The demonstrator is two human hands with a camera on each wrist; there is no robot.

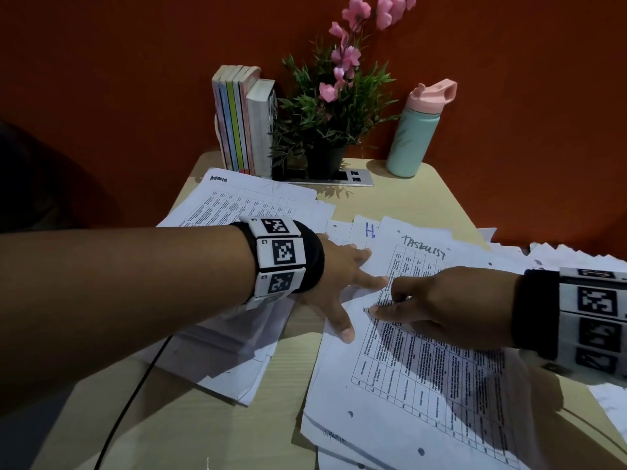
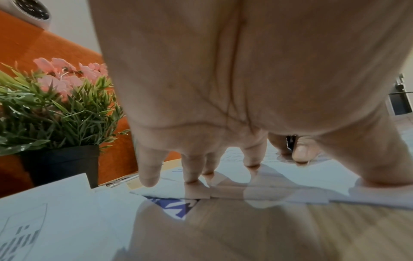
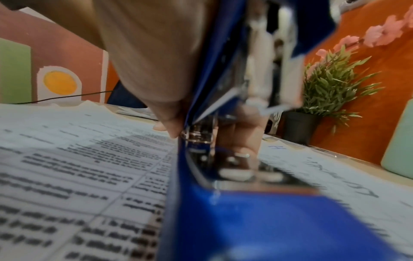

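A printed sheet headed "TASKLIST" tops a stack of papers on the beige table. My left hand lies palm down on the stack's left edge, fingers spread and straight; in the left wrist view its fingertips press the paper. My right hand is curled over the sheet's upper left part. The right wrist view shows it gripping a blue stapler, whose base rests on the printed sheet. In the head view the stapler is hidden under the hand.
More loose paper piles cover the left and far right of the table. At the back stand a row of books, a potted plant with pink flowers and a mint bottle with a pink lid. A black cable runs across the near left.
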